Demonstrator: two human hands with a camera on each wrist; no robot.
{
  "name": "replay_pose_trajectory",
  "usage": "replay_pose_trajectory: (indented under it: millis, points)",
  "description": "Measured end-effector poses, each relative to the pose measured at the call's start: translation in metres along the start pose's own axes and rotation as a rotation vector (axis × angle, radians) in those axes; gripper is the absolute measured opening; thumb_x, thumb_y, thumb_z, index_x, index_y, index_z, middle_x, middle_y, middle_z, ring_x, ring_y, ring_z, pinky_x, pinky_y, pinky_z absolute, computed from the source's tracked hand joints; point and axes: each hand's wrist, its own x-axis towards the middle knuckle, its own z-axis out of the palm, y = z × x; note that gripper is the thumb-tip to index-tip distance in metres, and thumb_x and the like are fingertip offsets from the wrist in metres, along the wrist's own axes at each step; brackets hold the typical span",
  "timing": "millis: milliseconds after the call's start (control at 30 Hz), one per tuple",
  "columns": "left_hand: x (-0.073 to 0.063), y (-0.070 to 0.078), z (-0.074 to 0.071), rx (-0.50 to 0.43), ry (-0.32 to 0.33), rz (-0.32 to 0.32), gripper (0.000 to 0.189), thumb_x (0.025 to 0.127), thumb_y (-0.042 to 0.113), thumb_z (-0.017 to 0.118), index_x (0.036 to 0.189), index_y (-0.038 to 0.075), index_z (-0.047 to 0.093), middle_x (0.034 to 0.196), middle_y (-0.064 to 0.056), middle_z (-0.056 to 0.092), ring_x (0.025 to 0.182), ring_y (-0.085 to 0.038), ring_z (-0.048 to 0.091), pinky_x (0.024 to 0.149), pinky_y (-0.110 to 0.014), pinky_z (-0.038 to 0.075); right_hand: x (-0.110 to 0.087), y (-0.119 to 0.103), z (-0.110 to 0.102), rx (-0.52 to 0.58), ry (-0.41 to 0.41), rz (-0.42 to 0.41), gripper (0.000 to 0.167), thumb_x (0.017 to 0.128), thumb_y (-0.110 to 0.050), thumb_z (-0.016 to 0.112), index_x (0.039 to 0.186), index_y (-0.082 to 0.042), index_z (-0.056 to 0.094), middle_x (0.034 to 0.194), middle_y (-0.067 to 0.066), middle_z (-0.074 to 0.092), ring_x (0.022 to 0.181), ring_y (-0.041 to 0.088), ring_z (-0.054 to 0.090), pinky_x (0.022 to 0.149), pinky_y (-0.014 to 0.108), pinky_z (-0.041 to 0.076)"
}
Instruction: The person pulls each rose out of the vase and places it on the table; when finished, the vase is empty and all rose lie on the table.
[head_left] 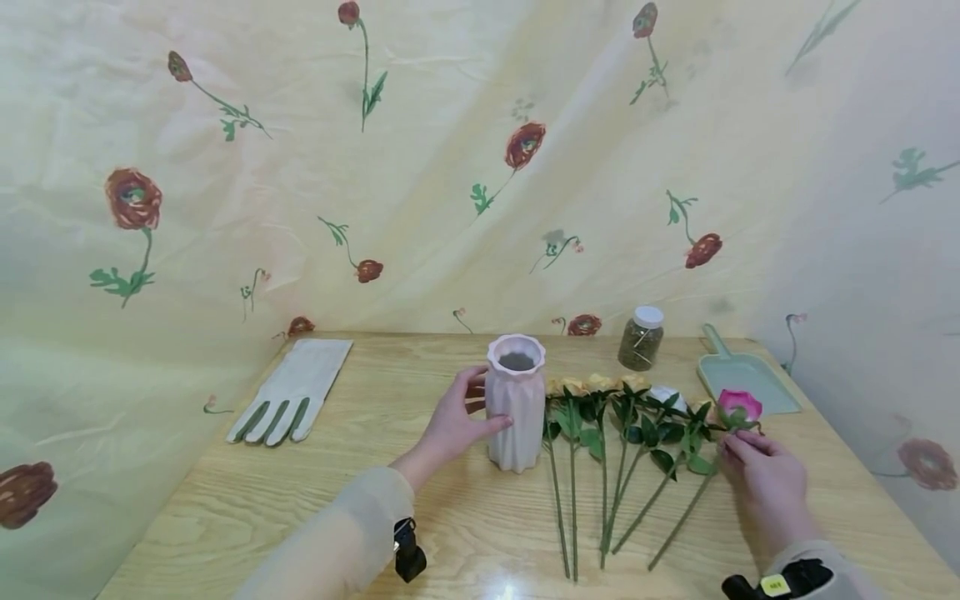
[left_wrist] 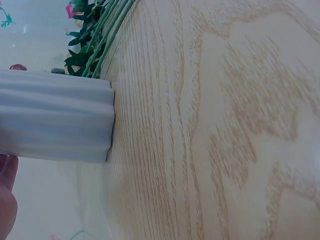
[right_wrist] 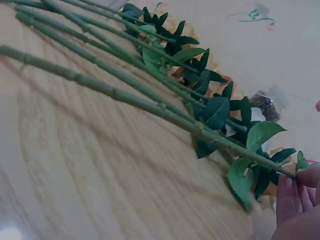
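A pale pink vase (head_left: 516, 417) with a scalloped rim stands upright on the table, and my left hand (head_left: 457, 417) grips its side, thumb across the front. In the left wrist view the ribbed vase (left_wrist: 55, 117) shows its lower part, with a bit of my left hand (left_wrist: 7, 195) at the edge. At the right, my right hand (head_left: 768, 475) pinches a pink rose (head_left: 739, 407) by its stem, just under the bloom. That rose's green stem (right_wrist: 135, 104) runs above the tabletop in the right wrist view. Several yellowish roses (head_left: 600, 383) and a white rose (head_left: 667, 398) lie beside it.
A jar (head_left: 641, 340) with a white lid and dark contents stands at the back. Right of it lies a pale green dustpan (head_left: 750, 379). A white glove (head_left: 296, 392) with green between its fingers lies at the left. Floral cloth (head_left: 420, 167) hangs behind the table.
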Motion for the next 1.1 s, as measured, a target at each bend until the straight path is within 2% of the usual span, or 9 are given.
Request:
replay_pose_trajectory:
  millis: [233, 433, 600, 700, 867, 900, 967, 1000, 1100]
  points:
    - [0.001, 0.000, 0.001, -0.003, 0.006, 0.001, 0.076, 0.075, 0.022, 0.080, 0.137, 0.018, 0.037, 0.126, -0.009, 0.049, 0.112, -0.028, 0.053, 0.097, -0.048, 0.043, 0.009, 0.012, 0.000, -0.321, 0.097, -0.041, 0.012, 0.085, -0.006, 0.067, 0.095, -0.009, 0.060, 0.071, -0.012, 0.059, 0.064, 0.002, 0.061, 0.062, 0.015, 0.053]
    - [0.002, 0.000, 0.001, 0.000, 0.004, 0.008, 0.076, 0.075, 0.020, 0.080, 0.138, 0.018, 0.038, 0.126, -0.009, 0.049, 0.112, -0.028, 0.053, 0.097, -0.048, 0.043, 0.011, 0.017, -0.002, -0.628, 0.065, -0.120, 0.031, 0.088, -0.009, 0.060, 0.114, 0.007, 0.053, 0.075, -0.016, 0.054, 0.062, -0.001, 0.059, 0.061, 0.015, 0.052]
    - [0.002, 0.000, 0.002, -0.001, 0.006, 0.007, 0.075, 0.075, 0.021, 0.080, 0.138, 0.019, 0.038, 0.126, -0.009, 0.049, 0.112, -0.028, 0.053, 0.097, -0.049, 0.043, 0.011, 0.016, 0.000, -0.835, 0.064, -0.171, 0.037, 0.089, -0.015, 0.058, 0.117, 0.009, 0.054, 0.086, 0.001, 0.063, 0.061, -0.003, 0.058, 0.057, 0.012, 0.049]
    - [0.001, 0.000, 0.001, -0.005, 0.005, 0.007, 0.075, 0.075, 0.021, 0.080, 0.137, 0.019, 0.038, 0.126, -0.009, 0.049, 0.112, -0.028, 0.053, 0.097, -0.050, 0.042, 0.009, 0.012, 0.000, -0.894, 0.069, -0.169, 0.039, 0.090, -0.019, 0.058, 0.118, 0.008, 0.056, 0.091, 0.006, 0.064, 0.061, -0.005, 0.055, 0.057, 0.009, 0.045]
    - [0.001, -0.001, -0.001, -0.006, 0.003, -0.001, 0.076, 0.075, 0.021, 0.080, 0.138, 0.020, 0.038, 0.125, -0.008, 0.049, 0.112, -0.026, 0.053, 0.097, -0.048, 0.043, 0.007, 0.002, 0.000, -0.941, 0.053, -0.146, 0.048, 0.090, -0.028, 0.057, 0.122, 0.007, 0.054, 0.073, -0.004, 0.067, 0.061, -0.004, 0.056, 0.059, 0.008, 0.039]
    - [0.001, -0.002, -0.001, -0.004, 0.001, -0.001, 0.076, 0.075, 0.021, 0.080, 0.138, 0.019, 0.038, 0.125, -0.008, 0.050, 0.111, -0.026, 0.053, 0.097, -0.048, 0.043, 0.006, -0.001, 0.000, -0.955, 0.049, -0.153, 0.050, 0.090, -0.031, 0.057, 0.122, 0.007, 0.053, 0.072, -0.003, 0.068, 0.064, -0.002, 0.057, 0.061, 0.010, 0.039]
    - [0.001, -0.002, -0.003, 0.012, 0.000, -0.002, 0.077, 0.075, 0.022, 0.080, 0.138, 0.019, 0.038, 0.125, -0.007, 0.050, 0.111, -0.025, 0.053, 0.097, -0.045, 0.044, 0.005, -0.007, 0.000, -0.998, 0.037, -0.190, 0.053, 0.091, -0.035, 0.057, 0.122, 0.007, 0.054, 0.077, 0.002, 0.069, 0.069, 0.002, 0.057, 0.063, 0.014, 0.040]
    - [0.001, -0.003, -0.004, 0.020, 0.000, -0.001, 0.077, 0.075, 0.022, 0.080, 0.139, 0.019, 0.038, 0.125, -0.008, 0.050, 0.111, -0.025, 0.053, 0.096, -0.043, 0.044, 0.005, -0.010, 0.001, -1.023, 0.031, -0.219, 0.054, 0.091, -0.038, 0.056, 0.122, 0.006, 0.055, 0.085, 0.007, 0.069, 0.076, 0.006, 0.058, 0.069, 0.018, 0.041]
    - [0.002, -0.004, -0.009, 0.053, 0.003, 0.002, 0.077, 0.075, 0.022, 0.080, 0.139, 0.015, 0.039, 0.127, -0.010, 0.050, 0.113, -0.028, 0.052, 0.096, -0.040, 0.045, 0.004, -0.018, 0.005, -1.073, -0.005, -0.331, 0.057, 0.092, -0.044, 0.054, 0.123, 0.004, 0.056, 0.105, 0.018, 0.065, 0.083, 0.012, 0.056, 0.069, 0.024, 0.044]
